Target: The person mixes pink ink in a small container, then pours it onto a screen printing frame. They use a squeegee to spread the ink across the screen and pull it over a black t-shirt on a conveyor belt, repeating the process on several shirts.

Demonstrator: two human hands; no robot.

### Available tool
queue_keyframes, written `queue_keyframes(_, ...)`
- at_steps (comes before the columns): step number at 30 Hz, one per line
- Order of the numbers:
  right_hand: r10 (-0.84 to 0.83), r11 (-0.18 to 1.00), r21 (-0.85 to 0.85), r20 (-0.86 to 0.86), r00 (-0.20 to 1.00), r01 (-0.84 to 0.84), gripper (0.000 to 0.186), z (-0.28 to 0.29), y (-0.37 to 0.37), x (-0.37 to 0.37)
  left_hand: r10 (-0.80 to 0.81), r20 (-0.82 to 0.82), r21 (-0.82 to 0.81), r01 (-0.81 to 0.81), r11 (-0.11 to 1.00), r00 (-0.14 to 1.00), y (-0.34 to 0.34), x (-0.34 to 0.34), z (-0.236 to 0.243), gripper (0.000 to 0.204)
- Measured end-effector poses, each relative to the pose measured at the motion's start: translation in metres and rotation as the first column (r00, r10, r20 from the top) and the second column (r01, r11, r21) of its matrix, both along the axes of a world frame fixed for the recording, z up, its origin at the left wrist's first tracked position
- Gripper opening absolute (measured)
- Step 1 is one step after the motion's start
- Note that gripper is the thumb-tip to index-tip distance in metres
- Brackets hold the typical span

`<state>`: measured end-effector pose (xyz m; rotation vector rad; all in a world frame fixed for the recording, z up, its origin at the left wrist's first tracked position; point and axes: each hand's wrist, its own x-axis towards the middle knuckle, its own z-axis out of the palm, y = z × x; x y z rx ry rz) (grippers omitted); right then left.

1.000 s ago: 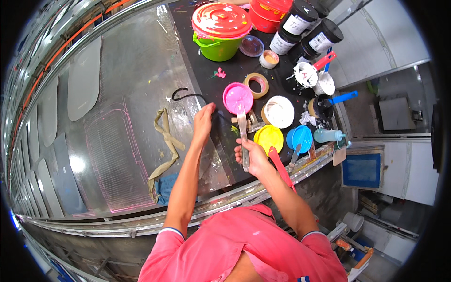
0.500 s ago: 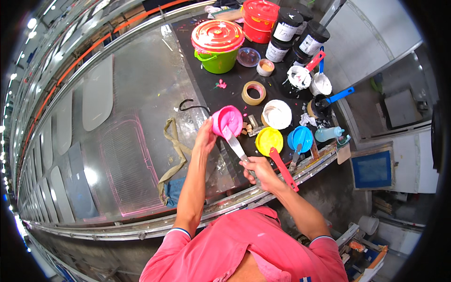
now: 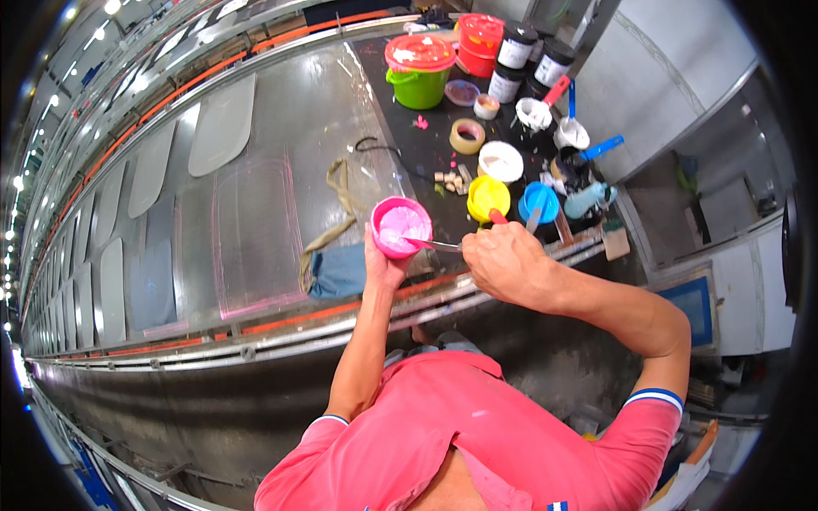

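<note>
My left hand (image 3: 385,266) is wrapped round a tub of pink ink (image 3: 403,223), its mouth tilted up so that the thick ink shows. In my closed right hand (image 3: 509,262) is a spatula (image 3: 439,246); its metal blade reaches left over the rim into the pink ink, and the grip hides its handle. Just beyond the right hand stand a tub of yellow ink (image 3: 487,198) with a red tool in it and a tub of blue ink (image 3: 538,201) with a spatula in it. Behind them is a tub of white ink (image 3: 501,160).
A roll of tape (image 3: 467,136), a green bucket (image 3: 421,85) with a red lid, a red bucket (image 3: 480,44) and black jars (image 3: 515,47) stand farther back. Left of me a long table (image 3: 298,119) carries flat grey panels (image 3: 223,128). A cloth strap (image 3: 336,230) lies near its edge.
The pink tub has come nearer to me, out over the table's front edge, and turned its mouth upward. My right hand has moved up and right, with the spatula blade now lying nearly level.
</note>
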<state>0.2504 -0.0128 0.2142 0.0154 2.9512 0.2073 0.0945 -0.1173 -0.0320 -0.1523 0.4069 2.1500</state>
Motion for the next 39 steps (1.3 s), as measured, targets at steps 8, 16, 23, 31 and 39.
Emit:
queue_keyframes(8, -0.196, 0.98, -0.002, 0.165, 0.967, 0.199, 0.019, 0.032, -0.042, 0.093, -0.094, 0.021, -0.003, 0.094, 0.996, 0.995, -0.049, 0.104, 0.025, 0.064)
queue_keyframes(16, -0.421, 0.891, -0.087, 0.207, 0.883, 0.445, 0.032, 0.047, -0.012, 0.234, -0.4, 0.064, -0.083, 0.404, 0.911, 0.914, -0.008, 0.226, 0.051, 0.06)
queue_keyframes(23, -0.674, 0.687, -0.121, 0.262, 0.69, 0.717, 0.025, 0.055, 0.084, 0.39, -0.667, -0.023, 0.005, 0.667, 0.745, 0.745, 0.123, 0.376, 0.035, 0.061)
queue_keyframes(31, -0.838, 0.271, -0.152, 0.448, 0.311, 0.95, 0.022, 0.026, 0.252, 0.521, -0.827, 0.058, 0.028, 0.827, 0.562, 0.56, 0.285, 0.518, 0.006, 0.052)
queue_keyframes(39, -0.619, -0.679, -0.707, 0.697, 0.363, 0.2, 0.013, -0.11, 0.347, 0.593, -0.754, 0.076, -0.058, 0.757, 0.65, 0.653, 0.461, 0.57, -0.078, 0.062)
